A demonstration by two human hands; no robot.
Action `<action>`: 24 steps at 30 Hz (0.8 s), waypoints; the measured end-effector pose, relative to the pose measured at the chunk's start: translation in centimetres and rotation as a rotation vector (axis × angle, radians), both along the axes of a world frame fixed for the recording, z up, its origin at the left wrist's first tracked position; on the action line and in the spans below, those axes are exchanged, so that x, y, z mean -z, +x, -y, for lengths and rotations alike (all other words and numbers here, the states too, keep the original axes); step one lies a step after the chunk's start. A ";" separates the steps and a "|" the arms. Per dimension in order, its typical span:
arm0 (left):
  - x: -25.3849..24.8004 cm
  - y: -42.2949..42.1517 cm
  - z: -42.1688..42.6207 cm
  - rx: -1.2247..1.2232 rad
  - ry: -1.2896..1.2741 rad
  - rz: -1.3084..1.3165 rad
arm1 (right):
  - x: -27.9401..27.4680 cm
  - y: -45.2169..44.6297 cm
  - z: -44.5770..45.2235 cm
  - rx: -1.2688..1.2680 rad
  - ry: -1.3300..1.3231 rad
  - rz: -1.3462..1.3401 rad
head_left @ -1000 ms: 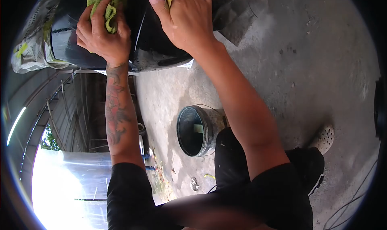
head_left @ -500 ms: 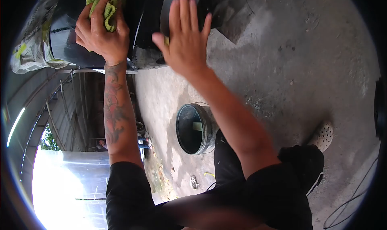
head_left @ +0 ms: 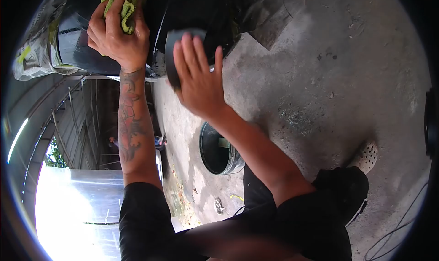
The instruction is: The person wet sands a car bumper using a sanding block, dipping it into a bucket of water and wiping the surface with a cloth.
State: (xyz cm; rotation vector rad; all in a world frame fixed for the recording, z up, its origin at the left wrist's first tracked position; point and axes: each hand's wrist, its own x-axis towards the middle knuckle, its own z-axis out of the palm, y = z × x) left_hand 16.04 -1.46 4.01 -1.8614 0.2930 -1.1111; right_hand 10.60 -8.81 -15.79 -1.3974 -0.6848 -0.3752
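Note:
My left hand (head_left: pixel 118 34) is closed around a yellow-green cloth (head_left: pixel 128 15), resting against a glossy black curved panel, apparently car bodywork (head_left: pixel 81 25). Under my right hand (head_left: pixel 201 75) is a dark grey sheet of sandpaper (head_left: pixel 172 59), held beneath nearly straight fingers at the panel's near lower edge. The thumb is mostly hidden behind the sheet. Wet shine and pale streaks show on the panel between the two hands.
A dark bucket (head_left: pixel 211 153) with a pale block inside stands on the concrete floor (head_left: pixel 329 123) below my right forearm. Crumpled masking paper (head_left: pixel 34 59) covers the panel's left side. A cable (head_left: pixel 398 229) lies at lower right. Another person (head_left: pixel 160 141) is far off.
My right hand has slid down and slightly left with the sandpaper, from higher on the panel to its near edge. The left hand stays almost in place with the cloth.

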 end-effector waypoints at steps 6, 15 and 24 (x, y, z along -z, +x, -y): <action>0.1 0.1 0.1 0.021 -0.009 -0.009 | -3.2 7.4 1.3 0.096 0.122 -0.013; 0.1 0.4 0.1 0.034 -0.005 -0.006 | 2.2 -0.2 -0.6 -0.018 0.055 -0.145; -0.4 0.5 0.2 0.044 0.022 -0.009 | 0.9 1.6 -0.6 -0.087 0.212 -0.292</action>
